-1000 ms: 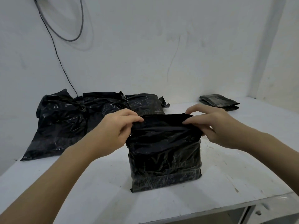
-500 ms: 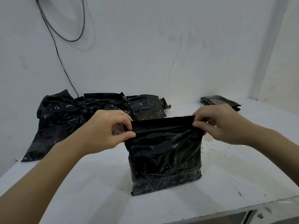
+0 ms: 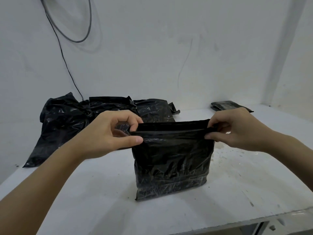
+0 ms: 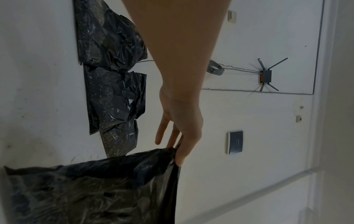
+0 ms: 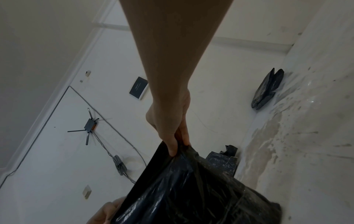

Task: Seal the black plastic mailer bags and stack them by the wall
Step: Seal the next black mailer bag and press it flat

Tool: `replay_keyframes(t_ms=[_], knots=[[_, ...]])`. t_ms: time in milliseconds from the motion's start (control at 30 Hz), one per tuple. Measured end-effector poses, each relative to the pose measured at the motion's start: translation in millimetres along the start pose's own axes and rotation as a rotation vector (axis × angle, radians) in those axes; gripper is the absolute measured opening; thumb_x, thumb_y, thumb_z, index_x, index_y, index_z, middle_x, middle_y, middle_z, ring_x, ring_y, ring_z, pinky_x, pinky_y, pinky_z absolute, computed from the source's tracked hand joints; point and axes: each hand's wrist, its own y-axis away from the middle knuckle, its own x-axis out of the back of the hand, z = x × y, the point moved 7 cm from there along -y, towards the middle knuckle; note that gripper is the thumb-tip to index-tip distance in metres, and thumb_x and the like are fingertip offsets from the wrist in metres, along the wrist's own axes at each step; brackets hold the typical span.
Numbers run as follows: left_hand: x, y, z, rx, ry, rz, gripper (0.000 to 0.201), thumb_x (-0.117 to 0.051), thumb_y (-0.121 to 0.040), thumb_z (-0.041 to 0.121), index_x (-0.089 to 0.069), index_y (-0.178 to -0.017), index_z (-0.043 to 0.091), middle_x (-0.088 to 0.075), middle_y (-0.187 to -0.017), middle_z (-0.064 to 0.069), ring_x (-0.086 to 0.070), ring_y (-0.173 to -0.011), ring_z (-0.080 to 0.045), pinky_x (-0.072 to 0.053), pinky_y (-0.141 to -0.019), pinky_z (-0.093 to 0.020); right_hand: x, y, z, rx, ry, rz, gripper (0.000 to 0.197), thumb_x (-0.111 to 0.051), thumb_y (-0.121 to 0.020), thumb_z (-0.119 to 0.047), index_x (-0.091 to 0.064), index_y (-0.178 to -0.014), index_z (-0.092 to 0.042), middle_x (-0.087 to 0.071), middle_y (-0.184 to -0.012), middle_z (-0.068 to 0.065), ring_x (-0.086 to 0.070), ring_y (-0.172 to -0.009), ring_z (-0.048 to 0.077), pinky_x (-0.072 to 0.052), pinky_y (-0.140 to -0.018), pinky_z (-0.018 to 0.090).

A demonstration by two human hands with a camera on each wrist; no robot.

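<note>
A filled black mailer bag (image 3: 171,163) stands upright on the white table (image 3: 105,192). Its top flap (image 3: 172,128) is folded over along the upper edge. My left hand (image 3: 137,134) pinches the flap's left end between thumb and forefinger. At the right end my right hand (image 3: 209,132) pinches the same flap. The left wrist view shows my left hand (image 4: 177,156) gripping the bag (image 4: 91,192) at its corner, and the right wrist view has my right hand (image 5: 178,147) gripping the bag (image 5: 193,189) the same way. A pile of black mailer bags (image 3: 81,122) leans against the wall at the back left.
A flat stack of folded black bags (image 3: 228,106) lies at the back right by the wall. A dark cable (image 3: 67,65) hangs down the wall behind the pile. The table's front edge (image 3: 237,221) runs close below the bag.
Both hands slid outward along the folded flap to its two ends, and the bag's top edge now looks stretched flat between them.
</note>
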Motion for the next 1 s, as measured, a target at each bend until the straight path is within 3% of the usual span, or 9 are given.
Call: replay_keyframes(t_ms=[67, 233, 400, 533, 633, 700, 833, 900, 1000], knots=[[0.1, 0.5, 9.8, -0.081, -0.008, 0.006, 0.016, -0.071, -0.069, 0.037, -0.060, -0.065, 0.026, -0.065, -0.108, 0.011, -0.061, -0.107, -0.012, -0.053, -0.079, -0.022, -0.2, 0.1, 0.6, -0.004, 0.015, -0.011, 0.013, -0.082, -0.070, -0.016, -0.070, -0.074, -0.017, -0.069, -0.064, -0.004, -0.067, -0.059, 0.009, -0.055, -0.065, 0.034], [-6.4, -1.9, 29.5, -0.212, 0.114, 0.015, 0.008, -0.066, -0.074, 0.029, -0.065, -0.068, 0.024, -0.071, -0.096, 0.004, -0.059, -0.104, -0.019, -0.044, -0.093, -0.026, -1.6, -3.1, -2.7, -0.002, 0.048, -0.024, 0.020, -0.080, -0.072, -0.012, -0.066, -0.068, -0.025, -0.069, -0.061, -0.002, -0.066, -0.058, 0.009, -0.052, -0.063, 0.030], [-11.8, -5.1, 34.3, -0.209, 0.071, 0.000, 0.007, -0.065, -0.076, 0.031, -0.064, -0.069, 0.030, -0.061, -0.075, 0.009, -0.051, -0.085, -0.019, -0.040, -0.082, -0.026, -1.1, -6.3, -5.6, 0.008, 0.087, -0.021, 0.032, -0.077, -0.074, -0.004, -0.062, -0.066, -0.031, -0.069, -0.061, -0.006, -0.066, -0.058, 0.004, -0.050, -0.061, 0.019], [-4.6, -2.7, 21.1, -0.151, -0.174, 0.012, 0.014, -0.064, -0.072, 0.048, -0.063, -0.076, 0.034, -0.054, -0.080, 0.017, -0.049, -0.081, -0.007, -0.037, -0.077, -0.010, 4.6, -4.2, -0.7, -0.035, 0.033, -0.011, 0.027, -0.078, -0.074, -0.003, -0.064, -0.068, -0.026, -0.070, -0.060, -0.004, -0.066, -0.057, 0.001, -0.048, -0.060, 0.011], [2.9, -1.5, 10.0, -0.104, -0.314, 0.109, 0.026, -0.067, -0.063, 0.058, -0.059, -0.076, 0.037, -0.052, -0.082, 0.013, -0.051, -0.078, -0.008, -0.037, -0.072, -0.008, 7.6, -0.3, 0.1, -0.021, -0.015, -0.007, 0.013, -0.081, -0.071, -0.024, -0.069, -0.070, -0.020, -0.069, -0.063, -0.005, -0.067, -0.059, 0.005, -0.055, -0.065, 0.023], [5.6, -2.2, 3.6, -0.086, -0.363, 0.158, 0.032, -0.068, -0.060, 0.061, -0.056, -0.076, 0.036, -0.053, -0.082, 0.014, -0.051, -0.077, -0.008, -0.037, -0.069, -0.008, 8.7, 2.3, -3.1, 0.009, -0.048, 0.001, 0.029, -0.075, -0.072, -0.043, -0.072, -0.069, -0.014, -0.068, -0.065, -0.005, -0.067, -0.060, 0.011, -0.057, -0.065, 0.032], [8.4, -5.2, -3.3, -0.065, -0.295, 0.171, 0.042, -0.085, -0.061, 0.048, -0.049, -0.075, 0.031, -0.058, -0.082, 0.012, -0.056, -0.077, -0.008, -0.043, -0.075, -0.010, 11.3, 3.9, -12.0, 0.034, -0.173, 0.080, 0.032, -0.069, -0.071, -0.039, -0.073, -0.067, -0.007, -0.070, -0.074, 0.002, -0.067, -0.067, 0.011, -0.057, -0.068, 0.022], [11.7, -6.0, -2.5, -0.044, -0.246, 0.188, 0.034, -0.079, -0.060, 0.039, -0.050, -0.075, 0.029, -0.058, -0.082, 0.009, -0.057, -0.076, -0.007, -0.048, -0.077, -0.012, 11.9, 4.3, -14.2, -0.014, -0.280, 0.104, 0.024, -0.071, -0.066, -0.031, -0.072, -0.070, -0.008, -0.072, -0.075, 0.002, -0.068, -0.068, 0.009, -0.052, -0.065, 0.013], [14.2, -7.1, 0.5, -0.015, -0.227, 0.184, 0.020, -0.073, -0.065, 0.038, -0.063, -0.079, 0.027, -0.063, -0.085, 0.011, -0.061, -0.080, -0.005, -0.049, -0.077, -0.010, 12.0, 4.8, -8.6, -0.096, -0.423, 0.144, 0.020, -0.072, -0.066, -0.026, -0.073, -0.075, -0.007, -0.073, -0.072, 0.006, -0.068, -0.065, 0.014, -0.052, -0.063, 0.017]])
